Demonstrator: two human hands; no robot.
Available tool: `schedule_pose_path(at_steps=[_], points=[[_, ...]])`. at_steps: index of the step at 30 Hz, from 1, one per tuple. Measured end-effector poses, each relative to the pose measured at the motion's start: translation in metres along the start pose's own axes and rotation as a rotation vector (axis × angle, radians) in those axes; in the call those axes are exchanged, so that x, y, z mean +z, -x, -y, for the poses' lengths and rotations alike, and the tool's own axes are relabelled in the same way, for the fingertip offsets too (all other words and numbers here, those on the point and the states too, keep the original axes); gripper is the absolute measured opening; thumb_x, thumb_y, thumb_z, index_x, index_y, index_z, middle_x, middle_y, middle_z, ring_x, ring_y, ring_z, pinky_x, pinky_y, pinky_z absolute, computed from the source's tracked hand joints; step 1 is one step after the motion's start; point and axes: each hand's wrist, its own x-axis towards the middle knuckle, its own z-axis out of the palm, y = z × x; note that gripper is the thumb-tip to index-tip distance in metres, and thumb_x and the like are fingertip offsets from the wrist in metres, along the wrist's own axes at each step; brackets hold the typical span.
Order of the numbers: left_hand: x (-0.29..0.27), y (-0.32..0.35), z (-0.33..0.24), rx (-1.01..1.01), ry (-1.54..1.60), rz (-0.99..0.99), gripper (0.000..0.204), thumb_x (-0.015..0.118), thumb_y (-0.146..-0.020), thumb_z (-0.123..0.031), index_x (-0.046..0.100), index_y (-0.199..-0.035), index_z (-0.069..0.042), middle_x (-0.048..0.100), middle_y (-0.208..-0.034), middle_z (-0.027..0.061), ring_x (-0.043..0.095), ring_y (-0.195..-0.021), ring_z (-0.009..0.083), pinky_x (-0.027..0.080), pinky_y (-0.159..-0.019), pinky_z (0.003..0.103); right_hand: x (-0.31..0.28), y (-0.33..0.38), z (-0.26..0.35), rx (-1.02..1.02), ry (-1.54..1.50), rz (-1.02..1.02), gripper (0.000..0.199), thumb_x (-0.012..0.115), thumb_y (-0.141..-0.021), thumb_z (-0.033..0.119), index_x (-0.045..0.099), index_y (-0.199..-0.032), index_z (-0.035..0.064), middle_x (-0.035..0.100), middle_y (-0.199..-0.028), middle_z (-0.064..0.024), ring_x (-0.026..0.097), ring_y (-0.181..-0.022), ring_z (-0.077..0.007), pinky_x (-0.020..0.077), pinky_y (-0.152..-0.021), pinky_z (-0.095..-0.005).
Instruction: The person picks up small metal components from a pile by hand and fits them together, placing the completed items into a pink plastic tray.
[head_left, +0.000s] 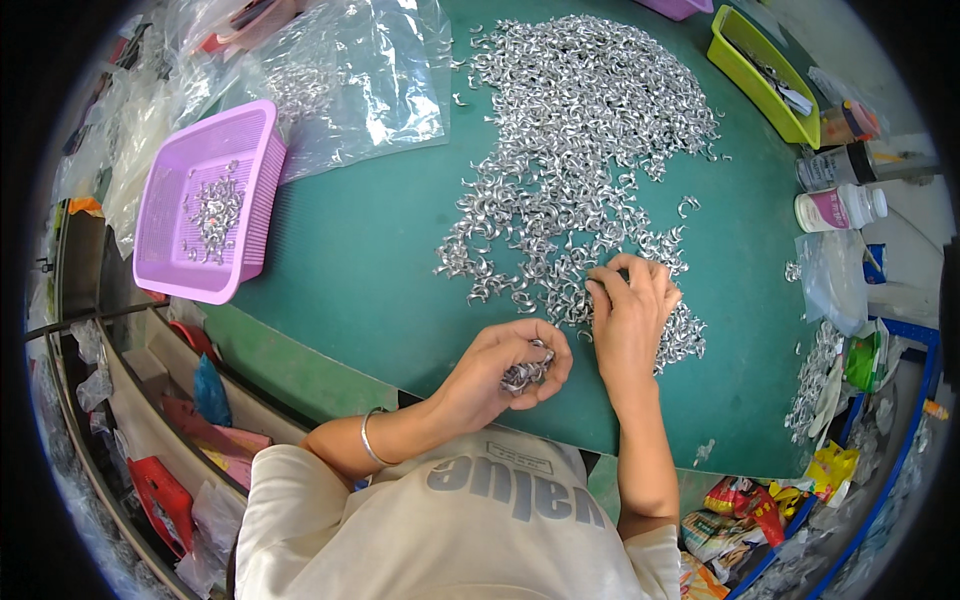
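A large pile of small, shiny, silver curved metal pieces (600,95) spreads across the green table (350,240). Near the table's front edge, my left hand (478,368) curls around a handful of these metal pieces (526,374). My right hand (635,310) is lowered onto the near part of the pile, its thumb and index finger brought close together among the pieces. Whatever lies between those fingertips is too small to make out. More pieces lie under and beside the right hand.
A purple plastic basket (270,170) at the left holds some metal pieces. Clear plastic bags (390,90) lie behind it. On the right are a yellow-green bin (765,85), a white bottle (840,208) and another strip of metal pieces (815,385).
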Motion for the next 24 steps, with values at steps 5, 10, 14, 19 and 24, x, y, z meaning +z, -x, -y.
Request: schedule_pose_path(at_steps=[5,10,14,19,24], points=[[-0.006,-0.002,0.005,0.126,-0.115,-0.117,0.013,0.053,-0.083,-0.007,0.057,-0.091,0.002,0.052,-0.072,0.0043,0.041,-0.054,0.0056,0.027,-0.042,0.017,-0.014,0.003,0.001,0.025,-0.284,-0.058,0.009,0.062,-0.070,0.000,0.060,-0.079,0.0018,0.060,-0.079,-0.0069,0.052,-0.078,-0.0211,0.0349,-0.073,-0.0319],[-0.003,-0.008,0.001,0.319,-0.573,-0.148,0.014,0.061,-0.079,-0.007,0.061,-0.090,0.001,0.054,-0.071,0.0002,0.044,-0.061,0.0034,0.033,-0.048,0.017,-0.034,0.023,0.013,0.118,-0.743,0.074,0.013,0.062,-0.067,-0.006,0.061,-0.080,-0.0009,0.060,-0.079,-0.0096,0.054,-0.075,-0.0220,0.0438,-0.066,-0.0306],[0.001,-0.010,0.000,0.483,-0.789,-0.101,0.010,0.063,-0.077,-0.005,0.064,-0.086,0.001,0.058,-0.073,0.0010,0.048,-0.064,0.0048,0.038,-0.056,0.018,-0.043,0.030,0.016,0.071,-0.687,0.023,0.018,0.063,-0.068,-0.005,0.061,-0.086,-0.0008,0.060,-0.085,-0.0091,0.054,-0.075,-0.0194,0.0434,-0.067,-0.0287],[0.008,-0.006,-0.001,0.437,-0.623,-0.081,0.009,0.063,-0.076,-0.003,0.065,-0.084,0.001,0.060,-0.075,0.0048,0.050,-0.065,0.0076,0.040,-0.059,0.021,-0.048,0.049,0.027,0.565,-1.271,0.142,0.022,0.061,-0.077,0.000,0.057,-0.098,-0.0035,0.061,-0.086,-0.0062,0.053,-0.078,-0.0108,0.0435,-0.069,-0.0247],[0.009,-0.002,0.005,0.575,-0.694,-0.047,0.010,0.064,-0.072,0.002,0.065,-0.082,0.001,0.059,-0.072,0.0058,0.051,-0.063,0.0091,0.040,-0.056,0.022,-0.044,0.052,0.030,0.619,-1.535,0.160,0.014,0.055,-0.085,0.006,0.056,-0.094,-0.0047,0.060,-0.084,-0.0068,0.055,-0.075,-0.0099,0.0432,-0.071,-0.0229]])
